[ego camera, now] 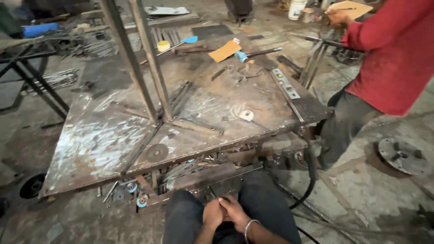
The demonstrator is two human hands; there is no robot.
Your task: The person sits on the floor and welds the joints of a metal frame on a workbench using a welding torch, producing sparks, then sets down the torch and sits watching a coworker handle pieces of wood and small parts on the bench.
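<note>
Gritty workshop, scuffed steel welding table (pixel 95 149) | left hand (pixel 212 213) and right hand (pixel 235 211) clasped together in the lap, holding nothing | co-worker's red sleeve (pixel 361 34) well apart | best keep knees clear of the black cable (pixel 311 176).

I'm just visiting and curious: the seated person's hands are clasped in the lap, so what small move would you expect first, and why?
Probably unclasping: the left hand and right hand are folded together, holding nothing. The nearest loose things, small grinding discs, lie under the steel table's edge, left of the knees. A reach there seems likeliest, though that is only a guess.
</note>
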